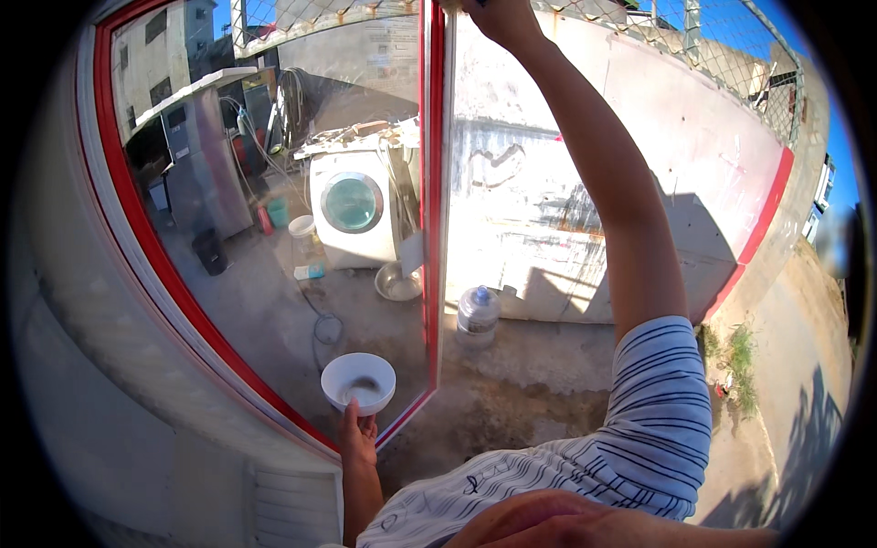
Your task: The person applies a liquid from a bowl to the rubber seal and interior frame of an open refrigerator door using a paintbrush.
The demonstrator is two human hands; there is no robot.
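My left hand [357, 433] grips a white bowl [333, 391] from below, thumb over the rim, in front of the lower part of a glass pane. A little dark liquid or shadow shows in the bowl's bottom. High overhead, my right hand [502, 20] reaches the top of the red frame post [438, 119], fingers closed. A small tan edge of something shows by its fingers; the picture's upper edge cuts off the rest. The glass pane [265, 310] sits in a red and silver frame and shows a washing machine [354, 239] with a round door.
A large clear plastic water jug [478, 315] stands on the ground by a whitish, stained wall [530, 219]. Seen in the pane are a metal basin [396, 286], a bucket [305, 239] and a dark bin [209, 253]. Wire fencing [740, 46] runs above the wall.
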